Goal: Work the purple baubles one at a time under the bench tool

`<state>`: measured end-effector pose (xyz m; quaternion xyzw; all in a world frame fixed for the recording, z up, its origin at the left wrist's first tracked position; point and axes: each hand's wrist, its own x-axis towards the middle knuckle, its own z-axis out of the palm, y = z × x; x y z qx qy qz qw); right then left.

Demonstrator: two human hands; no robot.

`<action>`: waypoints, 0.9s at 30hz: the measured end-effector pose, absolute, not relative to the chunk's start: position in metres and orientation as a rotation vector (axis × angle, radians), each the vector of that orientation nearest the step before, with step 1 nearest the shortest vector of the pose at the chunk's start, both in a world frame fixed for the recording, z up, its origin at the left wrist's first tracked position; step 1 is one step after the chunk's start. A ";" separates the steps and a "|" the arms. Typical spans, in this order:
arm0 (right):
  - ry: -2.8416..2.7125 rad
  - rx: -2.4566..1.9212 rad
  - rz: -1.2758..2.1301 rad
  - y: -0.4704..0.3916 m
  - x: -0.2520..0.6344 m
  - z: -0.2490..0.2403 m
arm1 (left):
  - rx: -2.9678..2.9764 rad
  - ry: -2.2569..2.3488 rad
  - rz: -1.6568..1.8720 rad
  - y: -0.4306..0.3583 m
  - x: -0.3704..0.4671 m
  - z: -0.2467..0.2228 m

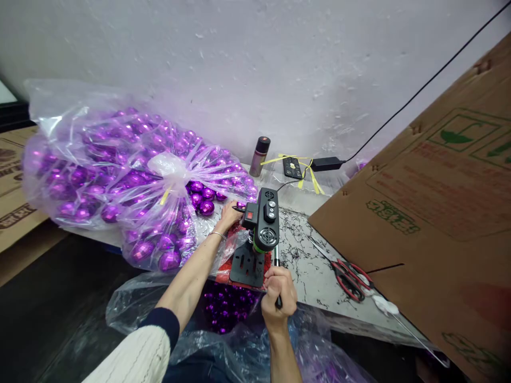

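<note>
A small black bench drill press (266, 221) stands at the front of the worktable, its slotted base plate (247, 266) on red material. My right hand (280, 290) is closed around the black-gripped lever (277, 255) on the machine's right side. To the left of the machine, my left hand (229, 215) reaches toward loose shiny purple balls (206, 207). Its fingertips are partly hidden by the machine and the balls, so I cannot see whether it holds one. A dark mass of purple balls (229, 308) lies below the table edge, in clear plastic.
A big clear bag (171, 170) of purple balls fills the left. Behind the machine stand a spray can (260, 156) and a black power adapter (327, 163). Scissors (347, 274) and a white-handled metal rod (385, 305) lie right, beside a large cardboard box (431, 213). Dark shavings (293, 234) litter the tabletop.
</note>
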<state>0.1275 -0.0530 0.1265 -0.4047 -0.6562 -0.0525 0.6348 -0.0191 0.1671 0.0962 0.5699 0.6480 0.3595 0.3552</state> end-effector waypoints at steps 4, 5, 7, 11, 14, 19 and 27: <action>-1.515 -0.917 -0.121 -0.053 0.128 0.127 | 1.312 1.528 1.035 0.153 -0.033 0.105; -1.515 -0.912 -0.121 -0.052 0.128 0.127 | 1.264 1.487 1.055 0.147 -0.039 0.107; -1.505 -0.901 -0.125 -0.052 0.127 0.129 | 1.097 1.350 1.108 0.129 -0.052 0.109; -1.474 -0.906 -0.138 -0.050 0.126 0.138 | 0.759 1.022 1.193 0.075 -0.072 0.107; -1.470 -0.919 -0.135 -0.049 0.126 0.144 | 0.755 0.981 1.138 0.037 -0.075 0.097; -1.497 -0.922 -0.138 -0.049 0.128 0.146 | 0.920 1.091 1.074 0.006 -0.060 0.069; -1.515 -0.938 -0.118 -0.050 0.131 0.143 | 1.462 1.357 1.103 0.004 -0.024 0.039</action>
